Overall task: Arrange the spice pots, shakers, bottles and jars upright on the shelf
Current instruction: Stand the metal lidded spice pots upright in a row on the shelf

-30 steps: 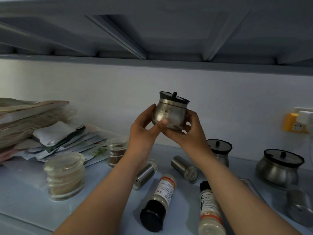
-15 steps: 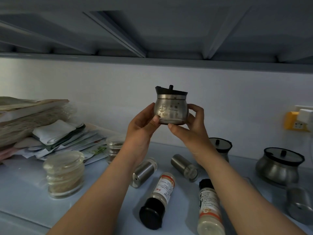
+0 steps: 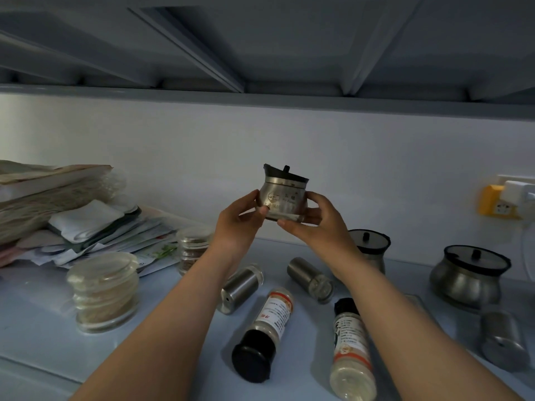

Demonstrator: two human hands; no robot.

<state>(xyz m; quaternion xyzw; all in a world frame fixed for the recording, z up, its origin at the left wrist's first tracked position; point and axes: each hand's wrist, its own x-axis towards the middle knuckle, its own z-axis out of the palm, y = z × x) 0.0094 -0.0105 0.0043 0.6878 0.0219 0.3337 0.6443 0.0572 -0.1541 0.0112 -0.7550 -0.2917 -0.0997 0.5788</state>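
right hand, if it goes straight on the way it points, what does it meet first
The steel pot held in its grip. The right hand points up-left, so past the pot it would probably meet the left hand, though depth is unclear.

Wall (image 3: 173, 146): plain white, matte. Socket (image 3: 496, 205): yellow, mounted on the wall, white plug (image 3: 518, 192) seated at its upper right. Above the socket, full width: grey underside of a deck (image 3: 289, 39), diagonal ribs (image 3: 188, 50), straight rail (image 3: 260, 101) along the line where it meets the wall. Below the socket: pale blue shelf (image 3: 37, 328), smooth, running left to the frame edge. Far left of the socket, against the wall: stack of papers (image 3: 43, 198), loose packets (image 3: 101, 235) spilling from its base onto the shelf. Light is dim and cool, with soft shadows on the shelf.
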